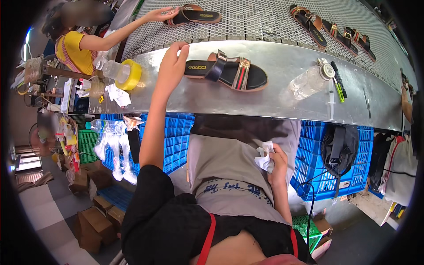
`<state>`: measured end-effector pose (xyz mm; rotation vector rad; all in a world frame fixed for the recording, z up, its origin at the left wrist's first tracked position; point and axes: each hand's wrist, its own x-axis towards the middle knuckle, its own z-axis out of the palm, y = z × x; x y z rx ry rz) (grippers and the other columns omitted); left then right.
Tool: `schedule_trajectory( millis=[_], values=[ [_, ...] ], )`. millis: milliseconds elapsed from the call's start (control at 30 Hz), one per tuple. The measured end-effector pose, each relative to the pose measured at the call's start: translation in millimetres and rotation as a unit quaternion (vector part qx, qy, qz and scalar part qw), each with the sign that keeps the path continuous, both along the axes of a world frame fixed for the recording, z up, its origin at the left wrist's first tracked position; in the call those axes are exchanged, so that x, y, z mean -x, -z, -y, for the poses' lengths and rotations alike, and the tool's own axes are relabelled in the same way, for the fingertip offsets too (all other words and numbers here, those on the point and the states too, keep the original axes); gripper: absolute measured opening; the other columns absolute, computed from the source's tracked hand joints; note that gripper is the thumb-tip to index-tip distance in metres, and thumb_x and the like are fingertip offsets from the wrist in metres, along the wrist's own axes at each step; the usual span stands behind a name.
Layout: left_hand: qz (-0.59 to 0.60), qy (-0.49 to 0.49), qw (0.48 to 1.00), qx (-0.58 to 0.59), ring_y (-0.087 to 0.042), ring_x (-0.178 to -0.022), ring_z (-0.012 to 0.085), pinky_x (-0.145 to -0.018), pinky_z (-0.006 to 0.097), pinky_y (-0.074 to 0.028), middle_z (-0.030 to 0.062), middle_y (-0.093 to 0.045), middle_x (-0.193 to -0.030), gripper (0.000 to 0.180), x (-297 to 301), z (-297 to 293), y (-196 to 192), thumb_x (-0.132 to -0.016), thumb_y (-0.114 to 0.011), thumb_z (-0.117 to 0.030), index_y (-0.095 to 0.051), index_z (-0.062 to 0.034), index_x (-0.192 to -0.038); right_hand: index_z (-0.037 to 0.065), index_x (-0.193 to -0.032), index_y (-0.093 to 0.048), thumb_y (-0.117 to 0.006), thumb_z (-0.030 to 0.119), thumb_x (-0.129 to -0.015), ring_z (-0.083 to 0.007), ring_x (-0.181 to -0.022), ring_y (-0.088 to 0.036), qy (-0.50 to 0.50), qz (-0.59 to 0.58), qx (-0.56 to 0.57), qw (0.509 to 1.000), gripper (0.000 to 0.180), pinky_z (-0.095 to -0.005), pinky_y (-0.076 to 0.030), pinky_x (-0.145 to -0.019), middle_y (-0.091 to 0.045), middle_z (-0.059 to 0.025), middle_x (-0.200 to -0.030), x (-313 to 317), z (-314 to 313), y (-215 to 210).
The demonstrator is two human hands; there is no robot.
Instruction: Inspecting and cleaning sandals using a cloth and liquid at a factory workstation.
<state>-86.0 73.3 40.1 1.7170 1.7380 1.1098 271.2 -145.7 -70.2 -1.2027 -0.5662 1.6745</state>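
A black-soled slide sandal [254,78] with a black strap and a striped strap lies on the metal bench ledge [207,101] in front of me. My left hand [173,66] is at the sandal's heel end, thumb apart from loosely bent fingers, nothing visible in it. Whether it touches the heel is unclear. Low before my apron, my right hand [277,167] grips a crumpled white cloth [265,157].
Beyond the ledge, a mesh conveyor [251,26] carries several sandals [309,26]. A co-worker's hand [162,14] touches another sandal [198,16]. A yellow tape roll [129,75] sits left; a clear bottle [309,83], pens [339,84] and a syringe [331,104] lie right. Blue crates [304,150] stand below.
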Motion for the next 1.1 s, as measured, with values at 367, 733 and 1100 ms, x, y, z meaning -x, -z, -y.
schedule_trajectory(
  millis=[367,733,1100],
  values=[
    [-0.324,0.304,0.894,-0.052,-0.041,-0.137,0.0342,-0.113,0.045,-0.033,0.0124,-0.047,-0.146,0.073,-38,9,-19,-0.076,-0.078,-0.03,-0.05,-0.0122,-0.14,-0.002,-0.109,-0.06,-0.046,0.007,-0.078,-0.0103,-0.075,-0.052,0.051,-0.1,0.067,0.991,0.035,-0.0243,-0.047,-0.065,-0.056,-0.003,-0.086,0,-21,10],
    [0.178,0.14,0.955,0.193,-0.062,-0.082,0.0128,-0.064,0.029,-0.051,0.0064,-0.065,-0.097,0.056,-20,-34,-9,-0.086,-0.072,-0.039,-0.056,-0.0042,-0.127,-0.003,-0.112,-0.06,-0.046,0.005,-0.079,-0.0114,-0.079,-0.057,0.067,-0.106,0.073,0.989,0.037,-0.0241,-0.048,-0.068,-0.059,-0.0053,-0.092,-2,-24,16],
    [0.383,0.112,0.883,0.247,-0.063,-0.062,0.0106,-0.055,0.023,-0.05,0.0036,-0.068,-0.083,0.035,-17,-34,-20,-0.092,-0.063,-0.036,-0.064,-0.0048,-0.107,-0.004,-0.112,-0.061,-0.049,0.006,-0.078,-0.0134,-0.079,-0.058,0.081,-0.11,0.079,0.987,0.038,-0.0251,-0.049,-0.07,-0.061,-0.0067,-0.089,-4,-25,19]
  ],
)
